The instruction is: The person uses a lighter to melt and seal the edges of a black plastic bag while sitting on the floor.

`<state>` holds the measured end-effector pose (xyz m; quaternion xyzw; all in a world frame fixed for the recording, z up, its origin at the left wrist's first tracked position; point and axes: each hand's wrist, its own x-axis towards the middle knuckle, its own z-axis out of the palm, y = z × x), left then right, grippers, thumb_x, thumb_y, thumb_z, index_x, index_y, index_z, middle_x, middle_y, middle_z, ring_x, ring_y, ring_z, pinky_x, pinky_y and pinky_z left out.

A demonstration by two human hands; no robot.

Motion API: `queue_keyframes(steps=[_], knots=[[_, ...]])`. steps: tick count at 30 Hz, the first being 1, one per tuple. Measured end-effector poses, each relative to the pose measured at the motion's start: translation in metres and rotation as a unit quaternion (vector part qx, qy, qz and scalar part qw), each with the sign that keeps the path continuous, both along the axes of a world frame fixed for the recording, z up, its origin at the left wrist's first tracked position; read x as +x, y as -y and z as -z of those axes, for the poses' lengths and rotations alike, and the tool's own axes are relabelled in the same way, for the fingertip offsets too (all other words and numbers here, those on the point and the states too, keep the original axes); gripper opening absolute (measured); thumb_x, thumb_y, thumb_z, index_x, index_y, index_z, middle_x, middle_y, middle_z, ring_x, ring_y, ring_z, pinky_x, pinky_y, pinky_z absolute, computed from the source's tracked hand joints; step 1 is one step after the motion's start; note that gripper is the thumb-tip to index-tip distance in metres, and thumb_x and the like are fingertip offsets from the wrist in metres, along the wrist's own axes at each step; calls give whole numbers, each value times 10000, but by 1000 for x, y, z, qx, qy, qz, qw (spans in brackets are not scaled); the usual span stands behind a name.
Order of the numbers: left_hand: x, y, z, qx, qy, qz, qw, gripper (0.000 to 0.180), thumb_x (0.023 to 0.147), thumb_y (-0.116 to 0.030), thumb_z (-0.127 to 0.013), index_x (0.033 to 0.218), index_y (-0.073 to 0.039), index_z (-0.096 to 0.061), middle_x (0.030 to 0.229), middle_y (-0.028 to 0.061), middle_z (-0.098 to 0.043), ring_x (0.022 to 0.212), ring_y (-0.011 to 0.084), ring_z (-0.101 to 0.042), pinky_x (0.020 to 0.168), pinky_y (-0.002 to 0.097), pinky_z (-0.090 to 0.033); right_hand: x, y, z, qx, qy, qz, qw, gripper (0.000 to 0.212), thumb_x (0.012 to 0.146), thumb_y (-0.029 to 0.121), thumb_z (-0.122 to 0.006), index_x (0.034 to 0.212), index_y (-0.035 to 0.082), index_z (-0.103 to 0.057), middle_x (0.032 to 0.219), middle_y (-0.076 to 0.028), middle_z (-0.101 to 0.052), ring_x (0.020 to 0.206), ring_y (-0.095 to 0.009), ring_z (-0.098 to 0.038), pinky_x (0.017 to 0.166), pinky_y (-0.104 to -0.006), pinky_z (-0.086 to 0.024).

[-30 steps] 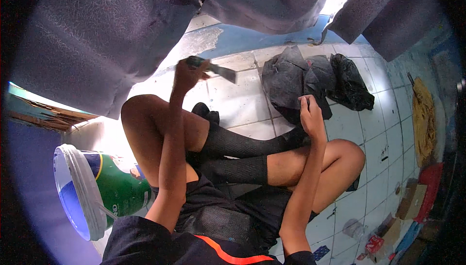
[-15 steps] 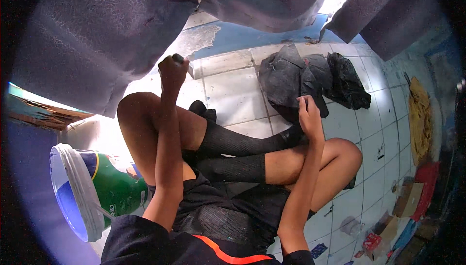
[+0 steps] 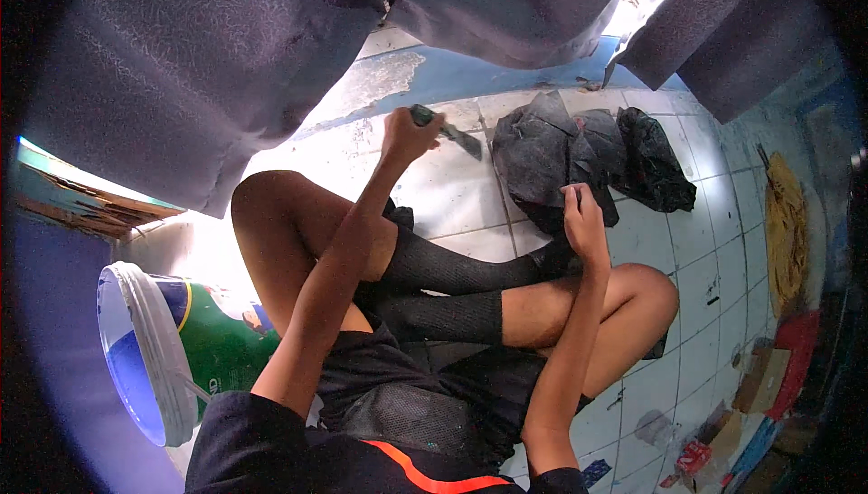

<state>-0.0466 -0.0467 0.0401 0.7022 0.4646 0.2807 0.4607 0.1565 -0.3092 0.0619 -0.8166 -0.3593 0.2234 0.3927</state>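
My left hand (image 3: 409, 139) is closed round a dark hand tool (image 3: 465, 142), its rounded handle end showing above the fist and a flat, widening end pointing right, toward the bag. Whether that end is a blade or bristles I cannot tell. A crumpled dark grey plastic bag (image 3: 533, 146) lies on the tiles beyond my crossed legs. My right hand (image 3: 586, 221) pinches the near edge of this bag, thumb and fingers together. Shinier black plastic (image 3: 653, 155) lies against its right side.
A green and white bucket (image 3: 158, 349) lies tipped at the left. Grey curtains (image 3: 226, 51) hang across the far side. On the right are a yellowish cloth (image 3: 787, 232), cardboard (image 3: 761, 376) and scraps on the tiled floor (image 3: 669, 313). My legs in black socks (image 3: 452, 313) fill the middle.
My left hand has swung right, toward the bag, bringing the tool's flat end into sight. My right hand stays at the bag's edge.
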Motion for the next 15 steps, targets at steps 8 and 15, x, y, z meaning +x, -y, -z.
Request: queue_keyframes(steps=[8,15], knots=[[-90,-39,10,362,-187,-209,889,357,721,-297,-746,750,39,-632,611,187,-638,574,304,-666,588,409,-529,-2,-2,2,-19,4,1,1000,331,968,310,-425,1031,7,-541,924,-262,-619,907,-454,-585,781,-469,-444],[-26,-14,1,27,119,-20,992,338,861,-296,-670,774,31,-655,627,86,-662,566,137,-674,525,275,-534,0,-5,7,0,23,-11,1000,330,972,308,-415,1035,10,-544,943,-251,-631,926,-458,-584,800,-469,-446]])
